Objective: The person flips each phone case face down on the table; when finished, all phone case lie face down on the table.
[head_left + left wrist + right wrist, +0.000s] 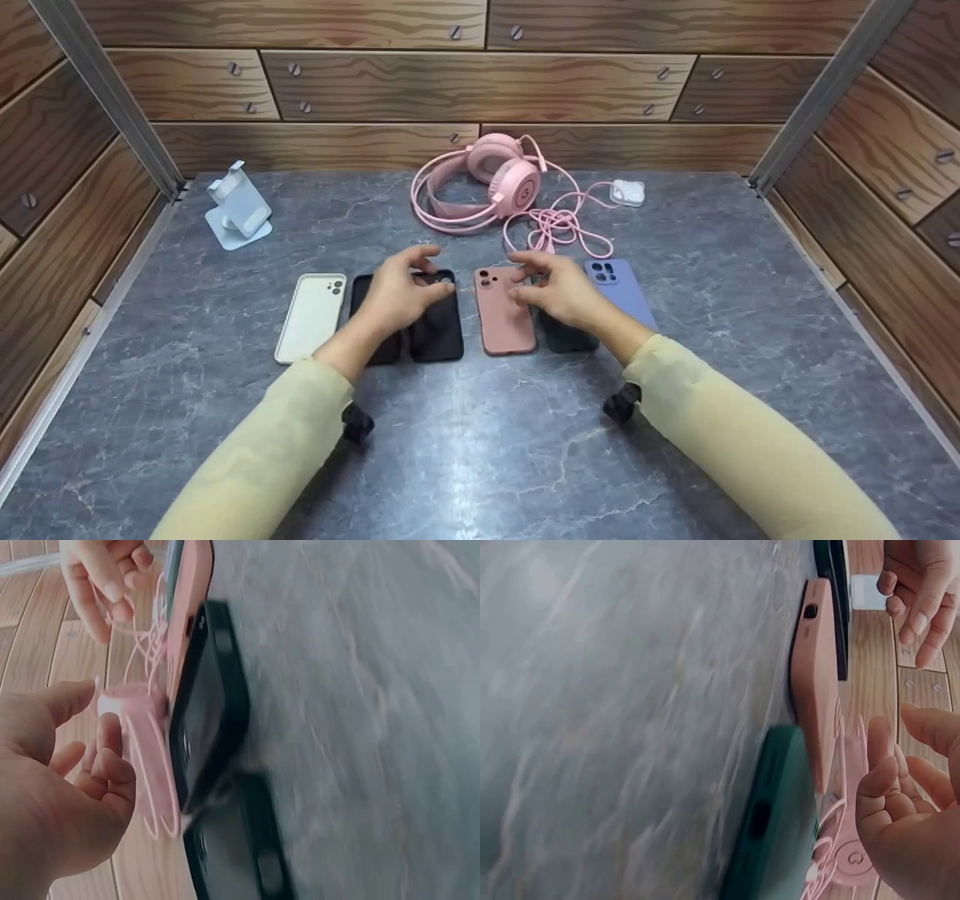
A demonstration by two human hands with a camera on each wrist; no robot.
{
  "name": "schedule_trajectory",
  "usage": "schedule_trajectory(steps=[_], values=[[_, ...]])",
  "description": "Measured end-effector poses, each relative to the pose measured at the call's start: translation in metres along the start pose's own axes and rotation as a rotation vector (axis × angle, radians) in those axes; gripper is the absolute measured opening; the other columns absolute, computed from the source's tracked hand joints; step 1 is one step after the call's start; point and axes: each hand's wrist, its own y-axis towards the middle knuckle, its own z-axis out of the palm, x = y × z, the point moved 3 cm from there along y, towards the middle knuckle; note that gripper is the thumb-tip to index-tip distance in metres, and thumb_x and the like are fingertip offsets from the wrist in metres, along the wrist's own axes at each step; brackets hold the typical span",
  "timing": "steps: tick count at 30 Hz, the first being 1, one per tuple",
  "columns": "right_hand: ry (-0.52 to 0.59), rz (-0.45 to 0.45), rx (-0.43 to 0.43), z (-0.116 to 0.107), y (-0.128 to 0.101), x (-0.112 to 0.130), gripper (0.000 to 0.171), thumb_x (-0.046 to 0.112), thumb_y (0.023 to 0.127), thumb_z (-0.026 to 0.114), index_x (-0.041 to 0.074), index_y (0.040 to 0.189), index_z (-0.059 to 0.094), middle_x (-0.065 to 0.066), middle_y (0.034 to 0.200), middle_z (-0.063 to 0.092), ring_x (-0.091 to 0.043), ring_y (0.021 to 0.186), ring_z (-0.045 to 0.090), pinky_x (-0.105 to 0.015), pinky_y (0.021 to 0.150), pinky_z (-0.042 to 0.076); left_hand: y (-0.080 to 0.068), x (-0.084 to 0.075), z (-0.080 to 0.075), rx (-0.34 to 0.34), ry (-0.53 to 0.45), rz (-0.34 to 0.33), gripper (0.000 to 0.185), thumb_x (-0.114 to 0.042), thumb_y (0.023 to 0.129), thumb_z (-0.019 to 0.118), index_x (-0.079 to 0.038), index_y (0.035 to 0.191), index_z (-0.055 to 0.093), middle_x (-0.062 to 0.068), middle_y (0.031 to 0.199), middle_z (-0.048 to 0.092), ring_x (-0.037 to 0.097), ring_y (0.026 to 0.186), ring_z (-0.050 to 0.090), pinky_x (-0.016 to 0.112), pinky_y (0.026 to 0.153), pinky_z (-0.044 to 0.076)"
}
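Observation:
A row of phone cases lies across the middle of the table: a cream one [309, 322], two black ones, a pink one [506, 326], a dark green one [784, 799] and a purple one [631, 294]. My left hand [401, 294] hovers above the two black cases, partly covering the left one [386, 350] and the top of the other [437, 330]. Nothing is in its loosely bent fingers. Over the pink and green cases hangs my right hand [559, 289], also holding nothing, thumb and fingers apart. It hides much of the green case.
Pink headphones [516, 187] with a tangled pink cable [559, 225] lie behind the row. A small white object [628, 193] sits at the cable's far end. At the back left stands a light blue phone stand [244, 206]. Wood-patterned walls [480, 86] enclose the table.

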Motion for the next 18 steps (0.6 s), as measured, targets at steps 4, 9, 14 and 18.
schedule_trajectory(steps=[4,9,14,18], values=[[0.034,-0.018,0.011,0.009,0.004,0.005,0.056,0.003,0.083,0.074,0.005,0.136,0.056,-0.018,0.105,0.067,-0.025,0.081,0.068,-0.032,0.069,0.056,-0.003,0.010,-0.011,-0.001,0.005,-0.024,0.055,-0.019,0.082,0.079,-0.013,0.133,0.059,0.013,0.109,0.063,0.022,0.084,0.060,0.032,0.072,0.050],[0.045,-0.026,0.027,0.022,0.009,0.010,0.055,0.004,0.083,0.073,0.007,0.135,0.057,-0.015,0.103,0.068,-0.027,0.083,0.067,-0.034,0.070,0.056,-0.005,0.022,-0.019,-0.003,0.022,-0.044,0.056,-0.017,0.081,0.079,-0.009,0.133,0.058,0.015,0.106,0.063,0.022,0.081,0.058,0.031,0.068,0.051],[0.034,-0.043,0.043,0.037,0.013,0.016,0.054,0.008,0.084,0.076,0.006,0.134,0.058,-0.011,0.101,0.069,-0.024,0.084,0.066,-0.029,0.070,0.054,-0.007,0.029,-0.023,-0.011,0.041,-0.048,0.056,-0.015,0.081,0.080,-0.005,0.131,0.059,0.012,0.099,0.064,0.021,0.078,0.059,0.031,0.070,0.051],[0.030,-0.029,0.065,0.049,0.016,0.019,0.054,0.010,0.084,0.076,0.006,0.135,0.057,-0.009,0.099,0.067,-0.021,0.083,0.066,-0.029,0.068,0.053,-0.008,0.034,-0.024,-0.006,0.058,-0.049,0.054,-0.016,0.080,0.080,-0.003,0.129,0.060,0.009,0.094,0.064,0.020,0.077,0.058,0.031,0.071,0.049]])
